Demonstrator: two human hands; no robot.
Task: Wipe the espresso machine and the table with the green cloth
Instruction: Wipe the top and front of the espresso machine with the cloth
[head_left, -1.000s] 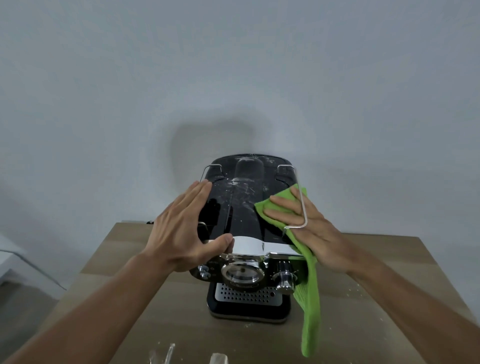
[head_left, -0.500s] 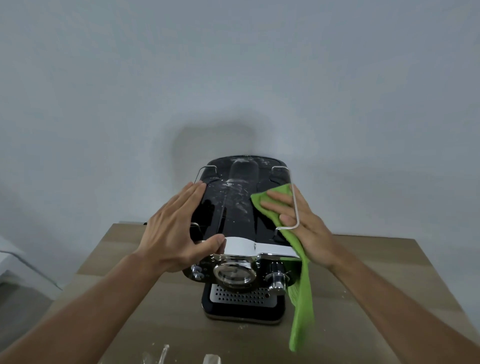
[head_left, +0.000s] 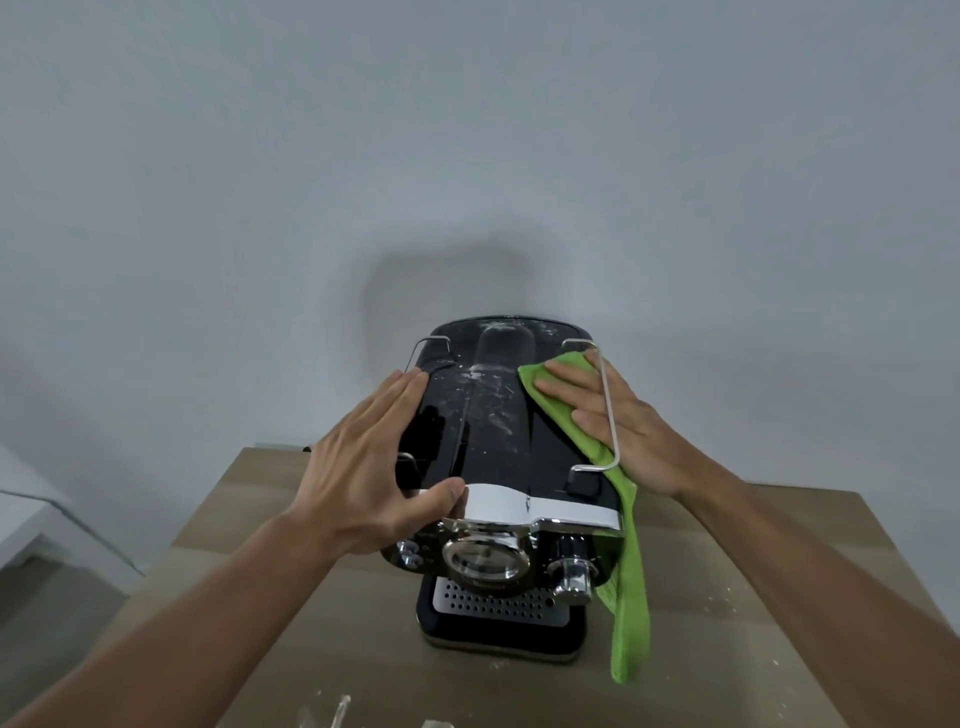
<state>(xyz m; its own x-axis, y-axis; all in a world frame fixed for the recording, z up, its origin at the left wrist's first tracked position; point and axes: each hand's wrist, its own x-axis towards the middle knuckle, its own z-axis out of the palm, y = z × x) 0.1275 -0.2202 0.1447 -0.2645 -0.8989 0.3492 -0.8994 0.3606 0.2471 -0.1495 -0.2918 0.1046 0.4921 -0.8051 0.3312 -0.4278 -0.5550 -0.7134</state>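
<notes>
Right fingers (head_left: 566, 387): straight, slightly fanned, pressed flat on the green cloth (head_left: 630, 597). They pass beneath a thin bent wire rail (head_left: 609, 410) which crosses over the knuckles. The right hand (head_left: 623, 426) lies palm-down at the right rear of the machine top.

Cloth: soft, napped weave, bright green. One end is flattened under the fingers; the rest trails over the right edge and hangs down the side as a long narrow strip, its tip near the table (head_left: 311, 649).

Left fingers (head_left: 402, 400): straight, held close together, laid along the left edge of the top. The thumb presses against the end of the chrome front band. The left hand (head_left: 363, 467) grips nothing.

Espresso machine (head_left: 498, 447): glossy black rounded top with white smears and specks at centre and rear. A round glass-faced gauge (head_left: 485, 558), a chrome knob (head_left: 574, 569) and a perforated metal drip grille (head_left: 493, 603) sit on the front.

Table: matte pale wood grain, with white crumbs (head_left: 727, 597) to the right. The machine stands on it before a plain grey wall (head_left: 467, 156).
</notes>
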